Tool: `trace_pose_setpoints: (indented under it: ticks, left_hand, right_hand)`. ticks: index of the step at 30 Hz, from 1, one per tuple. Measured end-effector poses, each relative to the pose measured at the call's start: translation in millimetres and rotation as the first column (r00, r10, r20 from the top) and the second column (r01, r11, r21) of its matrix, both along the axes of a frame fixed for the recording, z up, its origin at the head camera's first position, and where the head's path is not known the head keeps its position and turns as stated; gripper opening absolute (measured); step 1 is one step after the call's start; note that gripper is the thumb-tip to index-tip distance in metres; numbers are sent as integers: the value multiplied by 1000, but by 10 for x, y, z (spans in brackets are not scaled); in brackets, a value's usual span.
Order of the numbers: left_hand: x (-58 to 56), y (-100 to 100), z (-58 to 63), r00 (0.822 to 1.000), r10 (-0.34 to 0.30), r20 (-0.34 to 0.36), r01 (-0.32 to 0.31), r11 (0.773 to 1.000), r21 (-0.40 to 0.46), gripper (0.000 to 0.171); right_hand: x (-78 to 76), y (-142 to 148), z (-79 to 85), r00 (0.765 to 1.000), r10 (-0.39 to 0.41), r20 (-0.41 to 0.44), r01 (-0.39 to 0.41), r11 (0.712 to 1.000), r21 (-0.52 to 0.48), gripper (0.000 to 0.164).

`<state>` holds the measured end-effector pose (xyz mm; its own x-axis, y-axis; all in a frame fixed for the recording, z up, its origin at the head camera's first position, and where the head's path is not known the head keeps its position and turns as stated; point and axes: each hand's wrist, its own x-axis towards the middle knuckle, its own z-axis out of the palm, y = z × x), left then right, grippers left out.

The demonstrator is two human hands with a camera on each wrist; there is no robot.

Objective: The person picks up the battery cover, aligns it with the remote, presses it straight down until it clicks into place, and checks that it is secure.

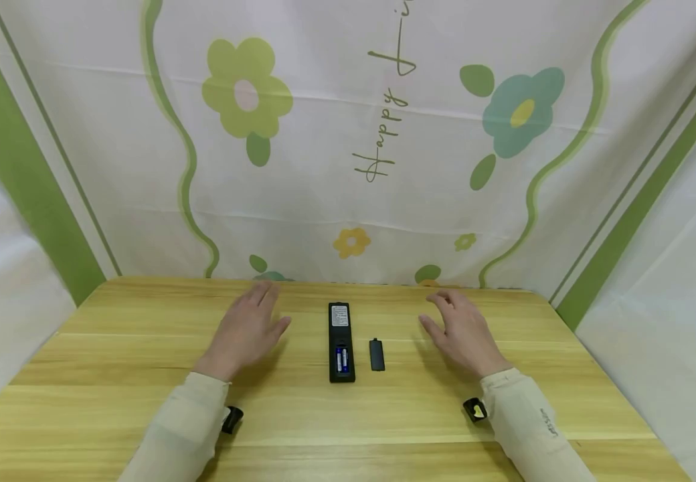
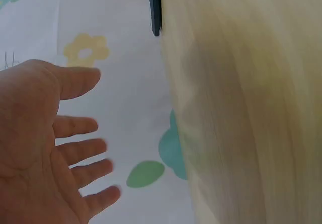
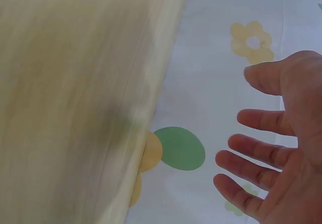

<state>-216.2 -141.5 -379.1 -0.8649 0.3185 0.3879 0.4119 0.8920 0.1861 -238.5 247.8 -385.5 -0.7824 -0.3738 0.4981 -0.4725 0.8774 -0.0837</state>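
Observation:
A black remote control [image 1: 340, 335] lies back side up on the table, between the two hands. Its battery compartment is uncovered, and two blue batteries [image 1: 342, 359] sit side by side in it. Just to its right lies the small black battery cover [image 1: 377, 355], apart from the remote. My left hand [image 1: 244, 329] is held to the left of the remote, fingers spread and holding nothing. On the other side, my right hand [image 1: 461, 331] is to the right of the cover, also with nothing in it; its fingers show extended in the right wrist view.
The wooden table [image 1: 300, 428] ends at the back against a white curtain [image 1: 324, 161] printed with flowers and green vines. Each sleeve has a small black wrist device, one by the left cuff [image 1: 203, 395] and one by the right cuff [image 1: 513, 388].

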Motion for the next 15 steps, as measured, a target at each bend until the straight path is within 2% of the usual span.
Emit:
trace_pose_setpoints:
  ticks: [3,6,12,15]
  left_hand:
    - [30,74,14,993,-36,110,32,999,38,61]
    - [74,147,30,975,-71,209,58,996,69,60]
    - [145,271,33,948,-124,292,106,992,75,61]
    - [182,319,40,919,-151,365,121,987,104,64]
  right_hand:
    - [20,-16,12,1000,6,17,-6,1000,-2,43]
    - [43,-34,24,999,11,47,-11,1000,-9,39]
    - [87,-86,52,992,19,128,-15,999,-35,34]
    - [104,-118,62,986,28,161,-21,999,-47,33]
